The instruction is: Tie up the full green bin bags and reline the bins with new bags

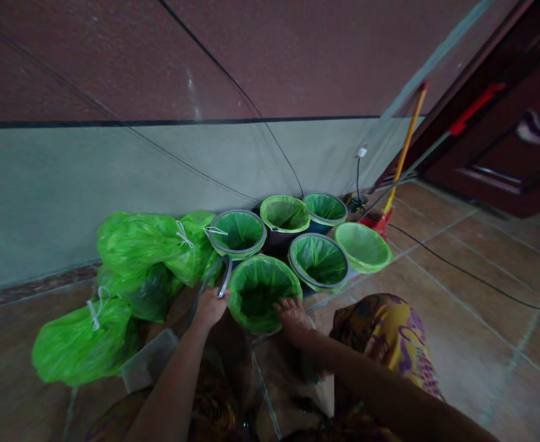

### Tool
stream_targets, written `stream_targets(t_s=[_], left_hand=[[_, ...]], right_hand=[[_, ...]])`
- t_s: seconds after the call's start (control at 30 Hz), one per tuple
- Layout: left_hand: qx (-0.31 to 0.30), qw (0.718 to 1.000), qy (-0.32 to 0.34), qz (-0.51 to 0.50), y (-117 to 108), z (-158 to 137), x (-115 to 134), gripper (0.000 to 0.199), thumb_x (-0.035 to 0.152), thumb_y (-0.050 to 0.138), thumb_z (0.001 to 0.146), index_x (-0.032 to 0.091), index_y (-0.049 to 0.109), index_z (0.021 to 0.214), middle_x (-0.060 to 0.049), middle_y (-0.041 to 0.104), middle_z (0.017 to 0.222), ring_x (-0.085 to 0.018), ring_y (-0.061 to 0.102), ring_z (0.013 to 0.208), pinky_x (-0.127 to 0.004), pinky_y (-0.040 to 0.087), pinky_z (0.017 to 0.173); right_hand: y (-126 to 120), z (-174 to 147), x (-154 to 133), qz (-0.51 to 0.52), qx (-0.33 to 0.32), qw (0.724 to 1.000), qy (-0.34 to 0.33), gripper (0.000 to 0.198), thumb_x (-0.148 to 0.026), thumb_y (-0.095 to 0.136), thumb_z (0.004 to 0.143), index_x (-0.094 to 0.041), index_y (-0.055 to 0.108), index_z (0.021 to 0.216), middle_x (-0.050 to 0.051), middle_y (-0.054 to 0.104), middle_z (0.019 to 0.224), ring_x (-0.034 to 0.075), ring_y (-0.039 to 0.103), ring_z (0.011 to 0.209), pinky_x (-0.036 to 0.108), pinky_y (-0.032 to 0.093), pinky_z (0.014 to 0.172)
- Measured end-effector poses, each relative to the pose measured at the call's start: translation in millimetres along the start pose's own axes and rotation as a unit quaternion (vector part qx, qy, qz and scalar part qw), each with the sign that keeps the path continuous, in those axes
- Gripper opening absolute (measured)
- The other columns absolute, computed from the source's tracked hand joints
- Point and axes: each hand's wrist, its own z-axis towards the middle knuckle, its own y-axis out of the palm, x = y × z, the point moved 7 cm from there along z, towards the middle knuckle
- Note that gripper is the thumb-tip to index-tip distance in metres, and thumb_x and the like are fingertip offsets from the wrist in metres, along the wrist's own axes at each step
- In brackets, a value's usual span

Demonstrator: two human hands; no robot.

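My left hand is closed around a grey rim ring, which it holds up at the left side of the nearest bin. That trash bin is lined with a green garbage bag, folded outward over its edge. On the bin's right side lies my right hand, its fingers apart and resting on the bag at the edge. Just behind stand two lined bins with grey rings fitted, one at the left and one at the right.
Along the wall are more lined bins. Tied, full green bags lie at the left, near a pale translucent sheet or box. A yellow-handled broom and red dustpan lean at the right. A black cable crosses the tiles.
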Motion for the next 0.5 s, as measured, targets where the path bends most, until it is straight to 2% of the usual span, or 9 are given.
stream_targets(t_s=[0.1,0.2,0.37,0.5], left_hand=[[-0.061,0.997,0.054,0.005,22.6,-3.9,10.3,0.031,0.014,0.059,0.082,0.023,0.079,0.104,-0.002,0.079,0.100,-0.017,0.072,0.093,-0.023,0.052,0.085],[-0.100,0.991,0.087,0.031,45.4,-9.7,11.6,0.033,0.008,0.059,0.079,0.023,0.079,0.100,-0.003,0.078,0.104,-0.017,0.071,0.099,-0.024,0.050,0.089],[-0.129,0.981,0.122,0.082,63.5,-12.9,7.2,0.022,0.018,0.059,0.085,0.023,0.077,0.098,-0.006,0.076,0.108,-0.021,0.068,0.108,-0.027,0.048,0.094],[-0.136,0.977,0.119,0.112,69.0,-9.5,7.7,0.024,0.032,0.052,0.093,0.020,0.073,0.097,-0.010,0.075,0.106,-0.023,0.069,0.107,-0.030,0.050,0.090]], right_hand=[[4.7,-12.0,-35.9,0.069,-0.039,0.996,-0.047,0.052,-0.014,0.057,0.080,-0.019,0.060,0.131,0.014,0.058,0.136,0.030,0.052,0.126,0.052,0.026,0.116],[10.0,-14.1,-54.1,0.101,-0.037,0.993,-0.041,0.052,-0.014,0.058,0.076,-0.017,0.060,0.128,0.014,0.061,0.132,0.030,0.053,0.123,0.050,0.028,0.114],[24.5,-3.4,-49.4,0.127,-0.002,0.992,-0.017,0.031,-0.021,0.045,0.093,-0.014,0.068,0.112,0.016,0.069,0.114,0.029,0.060,0.110,0.039,0.042,0.098],[42.5,-2.9,-36.3,0.110,-0.005,0.993,-0.040,0.028,-0.019,0.048,0.094,-0.016,0.072,0.108,0.015,0.073,0.109,0.029,0.063,0.106,0.038,0.042,0.095]])
